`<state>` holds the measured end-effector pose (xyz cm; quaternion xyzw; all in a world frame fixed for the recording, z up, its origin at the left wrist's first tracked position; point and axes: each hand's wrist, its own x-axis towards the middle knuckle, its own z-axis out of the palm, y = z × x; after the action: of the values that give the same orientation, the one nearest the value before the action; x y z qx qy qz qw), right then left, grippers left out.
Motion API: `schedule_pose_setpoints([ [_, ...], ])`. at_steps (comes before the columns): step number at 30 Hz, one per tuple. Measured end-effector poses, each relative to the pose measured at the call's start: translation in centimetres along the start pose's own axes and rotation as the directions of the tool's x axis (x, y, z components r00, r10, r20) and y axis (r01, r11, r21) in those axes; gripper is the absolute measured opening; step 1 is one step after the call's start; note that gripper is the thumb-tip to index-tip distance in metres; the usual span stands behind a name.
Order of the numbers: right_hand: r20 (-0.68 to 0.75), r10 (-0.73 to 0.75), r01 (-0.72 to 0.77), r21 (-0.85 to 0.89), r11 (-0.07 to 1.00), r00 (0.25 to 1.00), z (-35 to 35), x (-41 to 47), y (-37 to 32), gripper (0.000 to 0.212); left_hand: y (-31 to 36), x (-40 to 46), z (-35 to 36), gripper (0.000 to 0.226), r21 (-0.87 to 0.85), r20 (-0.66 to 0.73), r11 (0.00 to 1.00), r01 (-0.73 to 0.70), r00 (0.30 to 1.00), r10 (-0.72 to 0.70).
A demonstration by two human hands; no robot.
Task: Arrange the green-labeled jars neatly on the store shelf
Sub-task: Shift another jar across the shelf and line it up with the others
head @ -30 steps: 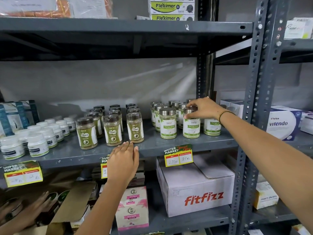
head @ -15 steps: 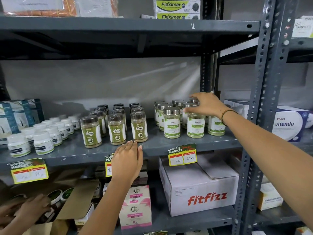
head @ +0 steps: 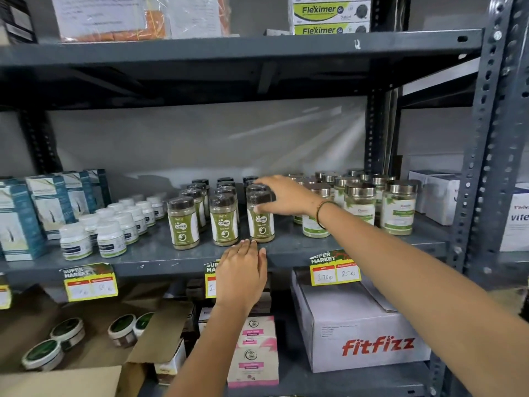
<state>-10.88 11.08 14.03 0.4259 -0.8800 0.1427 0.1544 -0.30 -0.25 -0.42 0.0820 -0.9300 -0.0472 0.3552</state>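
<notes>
On the grey middle shelf (head: pixel 160 257) stand three rows of green-labelled jars with dark lids, with front jars at the left (head: pixel 183 223), middle (head: pixel 224 220) and right (head: pixel 260 220). My right hand (head: pixel 282 196) reaches across with spread fingers, which touch the top of the right front jar. It grips nothing. My left hand (head: pixel 243 275) lies flat and open on the shelf's front edge just below these jars. To the right, a group of silver-lidded jars (head: pixel 399 207) with pale green labels stands partly behind my right forearm.
White pill bottles (head: pixel 110 239) and teal boxes (head: pixel 17 224) fill the shelf's left. A metal upright (head: pixel 486 156) bounds the right side. Below sit a Fitfizz carton (head: pixel 369 336), pink boxes (head: pixel 253 353) and an open cardboard box of round tins (head: pixel 68 333).
My right hand left the silver-lidded jars and swung left to the dark-lidded green jars. The left hand stayed on the shelf edge. The view shifted left and closer.
</notes>
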Motion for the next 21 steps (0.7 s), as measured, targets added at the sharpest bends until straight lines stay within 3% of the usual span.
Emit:
schedule_pose_setpoints([
  [8, -0.006, 0.050, -0.049, 0.108, 0.993, 0.999, 1.6, 0.7, 0.1, 0.071, -0.1, 0.1, 0.2, 0.050, 0.006, 0.004, 1.000, -0.004, 1.000, 0.004],
  [21, -0.033, 0.056, -0.052, 0.112, 0.992, 0.998, 1.5, 0.3, 0.6, 0.074, -0.3, 0.2, 0.5, 0.050, -0.022, -0.026, 1.000, -0.018, 0.999, 0.018],
])
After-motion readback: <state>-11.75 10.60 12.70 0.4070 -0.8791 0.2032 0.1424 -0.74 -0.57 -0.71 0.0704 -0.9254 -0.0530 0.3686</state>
